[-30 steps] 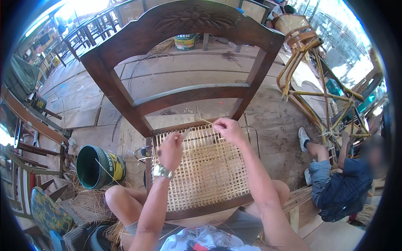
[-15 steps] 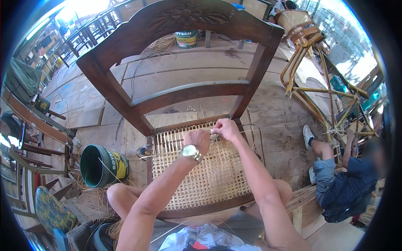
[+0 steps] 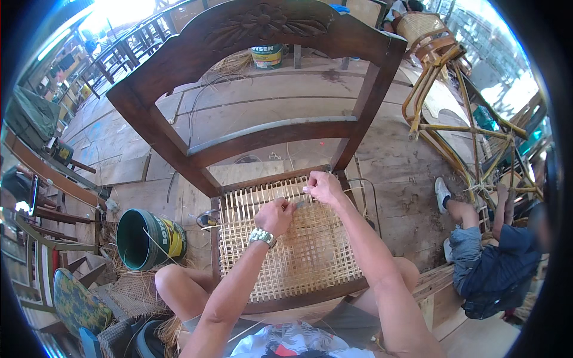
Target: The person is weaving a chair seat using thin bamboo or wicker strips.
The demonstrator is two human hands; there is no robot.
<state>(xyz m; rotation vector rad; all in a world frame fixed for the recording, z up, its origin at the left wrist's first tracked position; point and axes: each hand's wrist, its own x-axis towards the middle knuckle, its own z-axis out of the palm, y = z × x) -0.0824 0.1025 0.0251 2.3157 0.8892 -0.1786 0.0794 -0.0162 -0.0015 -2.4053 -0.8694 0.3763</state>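
Head view: the left hand (image 3: 276, 216), moved in from the left, is closed beside the right hand (image 3: 324, 186), both apparently pinching a cane strand on the woven seat (image 3: 298, 262).

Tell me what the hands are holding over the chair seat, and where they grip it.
The right hand pinches a thin cane strand near the woven seat's back edge. The left hand meets that strand beside it; whether its fingers grip it cannot be told.

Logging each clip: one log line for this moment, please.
left hand: pinching cane strand | right hand: pinching strand near back rail | woven cane seat: partly woven | green bucket: left of chair
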